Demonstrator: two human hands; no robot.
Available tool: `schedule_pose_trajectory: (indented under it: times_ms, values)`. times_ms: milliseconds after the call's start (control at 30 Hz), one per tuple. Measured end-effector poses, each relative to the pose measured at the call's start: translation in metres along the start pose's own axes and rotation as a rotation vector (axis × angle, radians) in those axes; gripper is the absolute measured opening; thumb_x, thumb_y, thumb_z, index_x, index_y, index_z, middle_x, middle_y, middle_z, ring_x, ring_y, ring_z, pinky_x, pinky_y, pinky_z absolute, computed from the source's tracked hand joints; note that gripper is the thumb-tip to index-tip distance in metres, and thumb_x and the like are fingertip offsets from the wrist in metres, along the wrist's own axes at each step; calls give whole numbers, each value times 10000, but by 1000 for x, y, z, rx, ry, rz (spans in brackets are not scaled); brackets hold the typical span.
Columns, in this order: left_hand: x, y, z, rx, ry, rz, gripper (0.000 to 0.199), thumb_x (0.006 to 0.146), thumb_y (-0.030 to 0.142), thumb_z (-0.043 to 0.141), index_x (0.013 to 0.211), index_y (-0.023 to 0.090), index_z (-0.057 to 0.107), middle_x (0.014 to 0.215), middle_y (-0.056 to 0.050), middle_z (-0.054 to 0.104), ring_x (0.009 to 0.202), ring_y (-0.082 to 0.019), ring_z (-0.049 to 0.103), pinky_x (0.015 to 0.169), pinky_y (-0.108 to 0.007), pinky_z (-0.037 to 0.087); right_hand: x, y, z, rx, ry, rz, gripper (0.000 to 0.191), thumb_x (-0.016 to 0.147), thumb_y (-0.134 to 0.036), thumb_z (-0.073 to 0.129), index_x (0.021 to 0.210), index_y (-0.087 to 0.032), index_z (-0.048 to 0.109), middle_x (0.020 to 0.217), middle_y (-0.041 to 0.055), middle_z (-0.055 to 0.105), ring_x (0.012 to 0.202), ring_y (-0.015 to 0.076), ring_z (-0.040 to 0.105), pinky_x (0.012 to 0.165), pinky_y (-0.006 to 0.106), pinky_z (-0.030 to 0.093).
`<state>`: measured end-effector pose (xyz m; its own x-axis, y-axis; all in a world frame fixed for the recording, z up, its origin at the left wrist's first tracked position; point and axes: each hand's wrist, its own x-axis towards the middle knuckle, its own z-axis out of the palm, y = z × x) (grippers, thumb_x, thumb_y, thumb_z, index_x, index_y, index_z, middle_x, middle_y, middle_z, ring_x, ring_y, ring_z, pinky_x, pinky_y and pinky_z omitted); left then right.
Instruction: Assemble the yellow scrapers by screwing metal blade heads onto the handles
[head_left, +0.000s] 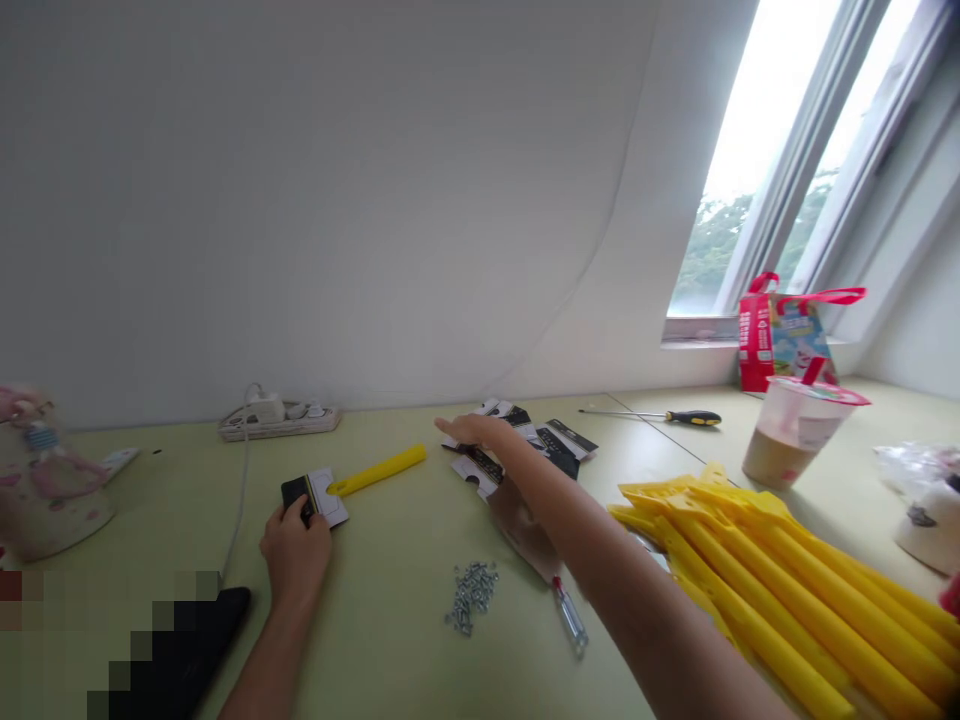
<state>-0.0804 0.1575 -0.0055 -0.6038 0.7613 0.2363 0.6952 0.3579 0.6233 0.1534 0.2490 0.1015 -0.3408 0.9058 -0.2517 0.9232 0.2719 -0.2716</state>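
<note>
My left hand (296,545) is closed on the black-and-white card sleeve (324,497) at the end of a yellow handle (382,470), which lies on the table pointing right. My right hand (476,430) reaches across to the pile of black-and-white cards (559,450), a stretched finger pointing left; its other fingers are partly hidden, and I cannot tell if it touches a card. Small silver screws (472,595) lie heaped between my forearms. Beside my right forearm lies a small clear-handled screwdriver (571,620). Several yellow handles (765,580) are stacked at the right.
A power strip (281,420) with a white cable sits along the wall. At the back right are a black-and-yellow screwdriver (690,418), a drink cup (799,435) and a red bag (784,335). A dark flat object (202,640) lies front left, near a pink figured container (56,490).
</note>
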Motion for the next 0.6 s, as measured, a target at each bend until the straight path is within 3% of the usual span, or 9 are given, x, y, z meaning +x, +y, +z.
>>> schedule_pose_trajectory:
  times_ms: [100, 167, 233, 300, 400, 500, 600]
  values:
    - [-2, 0, 0, 30, -14, 20, 452, 774, 179, 404, 1173, -1, 519, 1151, -229, 479, 1127, -313, 446, 966, -368, 318, -56, -5, -16, 146, 34, -213, 751, 817, -638, 131, 1305, -131, 392, 1378, 82, 341, 1256, 237, 325, 1037, 355, 246]
    - [-3, 0, 1, 39, -19, 23, 463, 777, 209, 408, 1176, 1, 517, 1132, -230, 469, 1080, -323, 478, 945, -386, 339, -103, -6, -27, 182, 89, -369, 642, 820, -626, 208, 1280, -238, 431, 1354, 2, 393, 1232, 203, 361, 1021, 303, 272]
    - [-5, -1, 1, 17, -1, 39, 464, 773, 226, 416, 1167, 5, 523, 1156, -235, 447, 1081, -333, 472, 933, -405, 349, -149, 1, -36, 183, 106, -400, 543, 818, -596, 297, 1233, -296, 477, 1284, -20, 479, 1158, 195, 437, 969, 287, 329]
    - [-9, 0, 2, -34, 65, 95, 437, 767, 220, 422, 1131, 15, 547, 1214, -239, 411, 1142, -341, 414, 954, -426, 326, -189, 21, -41, 137, 162, -286, 465, 808, -561, 369, 1155, -305, 542, 1170, 1, 565, 1048, 197, 512, 863, 287, 402]
    - [-21, 5, -1, -138, 217, 269, 373, 767, 196, 409, 1066, 55, 581, 1276, -204, 383, 1221, -318, 320, 1005, -440, 261, -228, 72, -36, -14, 255, 1, 404, 778, -509, 451, 1056, -254, 594, 1006, 52, 619, 908, 205, 562, 739, 298, 431]
    - [-40, 19, -7, -217, 312, 510, 335, 784, 186, 380, 1019, 80, 594, 1256, -174, 415, 1199, -279, 349, 1018, -420, 257, -250, 129, -18, -223, 286, 425, 344, 742, -408, 527, 978, -172, 610, 938, 107, 620, 814, 223, 583, 660, 301, 423]
    - [-67, 38, -14, -291, 326, 706, 305, 793, 166, 378, 1012, 118, 584, 1187, -141, 477, 1138, -248, 408, 999, -410, 295, -266, 167, 9, -295, 275, 583, 282, 755, -354, 501, 914, -151, 613, 913, 127, 614, 798, 234, 586, 604, 290, 406]
